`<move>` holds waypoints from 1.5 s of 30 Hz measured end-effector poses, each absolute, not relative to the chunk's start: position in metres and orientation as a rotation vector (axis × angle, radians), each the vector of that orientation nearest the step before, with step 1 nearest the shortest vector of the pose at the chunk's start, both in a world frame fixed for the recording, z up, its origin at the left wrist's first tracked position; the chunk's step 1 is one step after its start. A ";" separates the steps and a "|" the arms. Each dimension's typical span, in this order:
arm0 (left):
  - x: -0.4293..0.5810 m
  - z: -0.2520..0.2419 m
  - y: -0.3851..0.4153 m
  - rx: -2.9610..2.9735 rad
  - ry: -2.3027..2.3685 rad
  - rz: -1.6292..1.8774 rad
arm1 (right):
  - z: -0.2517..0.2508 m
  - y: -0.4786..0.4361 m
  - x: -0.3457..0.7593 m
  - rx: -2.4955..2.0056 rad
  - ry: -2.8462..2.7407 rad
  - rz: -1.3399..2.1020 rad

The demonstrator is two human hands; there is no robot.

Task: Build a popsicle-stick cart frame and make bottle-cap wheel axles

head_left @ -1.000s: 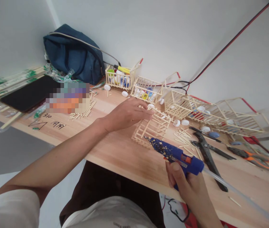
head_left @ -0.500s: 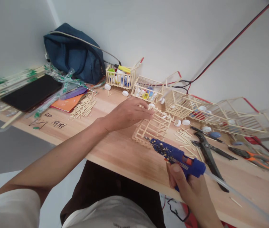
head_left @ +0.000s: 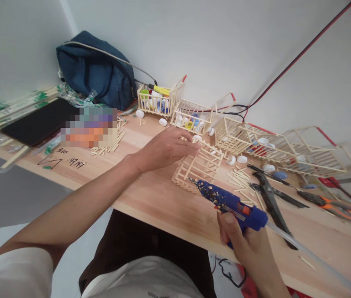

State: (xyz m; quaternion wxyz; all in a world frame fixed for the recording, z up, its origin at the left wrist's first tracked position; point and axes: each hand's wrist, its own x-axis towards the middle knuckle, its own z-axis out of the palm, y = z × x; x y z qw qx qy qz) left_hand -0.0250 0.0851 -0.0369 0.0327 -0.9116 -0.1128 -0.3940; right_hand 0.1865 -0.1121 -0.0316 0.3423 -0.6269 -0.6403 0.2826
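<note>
Currently, a blue glue gun with a spattered front end (head_left: pixel 225 200) is gripped in the right hand (head_left: pixel 248 244), its nozzle aimed left over the near part of an open, slatted basket of thin, pale wooden sticks (head_left: pixel 200 164). Whether the basket is touched by the nozzle cannot be told. The basket is set on the light-brown wooden counter (head_left: pixel 150 200), near the middle of the scene. Its far left edge is met by the outstretched, slightly bent fingers of the left hand (head_left: pixel 169 150); whether it is pinched cannot be told. Just right of the basket, short loose wooden sticks (head_left: pixel 240 182) are scattered, with a long black tool (head_left: pixel 270 203) beside them. At the far side, a similar stick cart (head_left: pixel 157 101) is filled with coloured plastic caps. Farther left, a dark-blue fabric bag (head_left: pixel 97 74) is placed behind a flat black rectangular device (head_left: pixel 40 122).
</note>
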 end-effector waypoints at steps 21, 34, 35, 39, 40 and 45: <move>-0.025 -0.037 0.085 -2.806 -0.371 -1.211 | -0.028 -0.112 0.185 -1.608 -1.676 0.722; -0.025 -0.038 0.086 -2.798 -0.364 -1.201 | -0.030 -0.113 0.188 -1.600 -1.704 0.741; -0.025 -0.038 0.085 -2.792 -0.359 -1.202 | -0.031 -0.114 0.188 -1.598 -1.688 0.747; -0.025 -0.037 0.085 -2.782 -0.338 -1.213 | -0.031 -0.114 0.187 -1.591 -1.584 0.823; -0.025 -0.037 0.085 -2.787 -0.336 -1.217 | -0.030 -0.114 0.187 -1.585 -1.559 0.862; -0.025 -0.037 0.086 -2.816 -0.345 -1.224 | -0.029 -0.118 0.189 -1.477 -1.462 0.997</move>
